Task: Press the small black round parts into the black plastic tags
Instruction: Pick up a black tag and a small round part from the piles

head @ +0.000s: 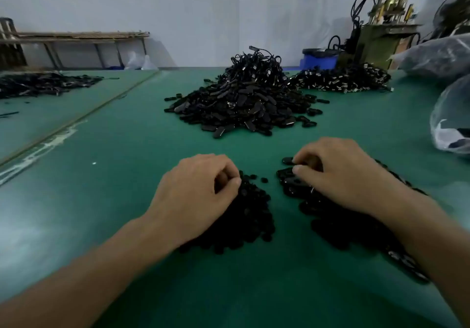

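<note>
While 2 piles lie on the green surface (101, 200) | parts (251, 215) are heaped under the left hand (201, 190), tags (330, 223) under the right hand (338, 172) | both hands are curled into the piles; what is pinched cannot be told | judged light, stiff, glossy, likely slippery: 1 tag to be held by its edges, 1 part by its rim

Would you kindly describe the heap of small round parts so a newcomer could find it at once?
On the green table, two black heaps lie nearest the person. It is the one under the left hand: small round pieces, whereas the heap under the right hand holds larger, glossy oblong tags.
</note>
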Demonstrator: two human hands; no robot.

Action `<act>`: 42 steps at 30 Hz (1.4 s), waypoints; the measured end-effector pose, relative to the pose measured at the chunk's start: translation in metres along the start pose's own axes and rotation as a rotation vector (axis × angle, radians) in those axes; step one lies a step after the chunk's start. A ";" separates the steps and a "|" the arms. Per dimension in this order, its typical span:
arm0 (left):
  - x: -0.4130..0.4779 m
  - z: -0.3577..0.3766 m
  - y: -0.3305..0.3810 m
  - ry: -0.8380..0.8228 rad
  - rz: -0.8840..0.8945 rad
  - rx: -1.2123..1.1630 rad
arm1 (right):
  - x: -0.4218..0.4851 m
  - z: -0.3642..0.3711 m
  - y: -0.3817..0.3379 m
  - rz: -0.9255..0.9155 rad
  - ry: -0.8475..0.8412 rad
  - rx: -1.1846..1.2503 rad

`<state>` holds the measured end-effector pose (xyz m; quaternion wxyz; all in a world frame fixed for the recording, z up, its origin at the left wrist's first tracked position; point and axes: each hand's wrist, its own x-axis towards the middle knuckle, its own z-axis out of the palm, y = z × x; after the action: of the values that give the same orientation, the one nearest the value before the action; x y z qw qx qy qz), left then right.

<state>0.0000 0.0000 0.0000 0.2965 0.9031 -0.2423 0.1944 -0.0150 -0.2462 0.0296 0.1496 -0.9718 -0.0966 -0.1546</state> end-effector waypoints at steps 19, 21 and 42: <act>0.000 -0.005 -0.006 -0.005 -0.004 0.000 | -0.012 0.014 -0.001 0.036 -0.101 0.108; -0.001 -0.004 -0.004 -0.022 0.021 -0.027 | -0.012 0.014 -0.001 0.041 -0.083 0.130; -0.005 0.000 0.009 -0.065 -0.043 -0.519 | -0.022 0.030 -0.043 -0.028 0.139 0.927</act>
<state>-0.0086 -0.0048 0.0014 0.5143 0.8075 -0.2742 0.0905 -0.0369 -0.1997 0.0063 0.5718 -0.7885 -0.1582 -0.1618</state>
